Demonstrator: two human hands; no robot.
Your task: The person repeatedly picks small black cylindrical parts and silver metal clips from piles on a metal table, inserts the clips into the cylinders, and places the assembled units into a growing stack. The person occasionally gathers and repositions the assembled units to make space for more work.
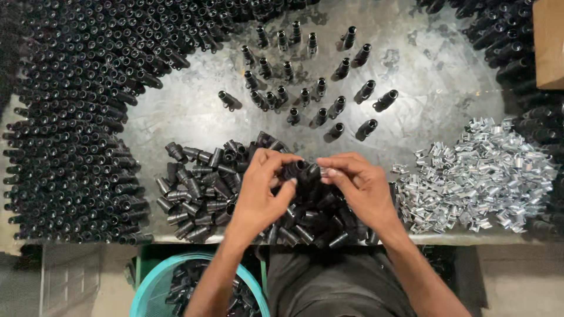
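Note:
My left hand (261, 194) grips a small black tubular part (295, 169) above a loose heap of the same black parts (200, 188) at the table's near edge. My right hand (358, 182) meets it from the right, its fingertips pinched at the part's end; whether a metal clip sits between them is hidden. A pile of shiny silver metal clips (482, 176) lies to the right of my right hand. Several black parts stand upright in loose rows (311, 82) on the metal tabletop (176, 111) beyond my hands.
Dense ranks of upright black parts (70, 117) fill the left side and far edge, with more at the far right (505, 41). A brown cardboard box corner (549, 41) shows top right. A teal basket (153, 290) holding black parts sits below the table edge.

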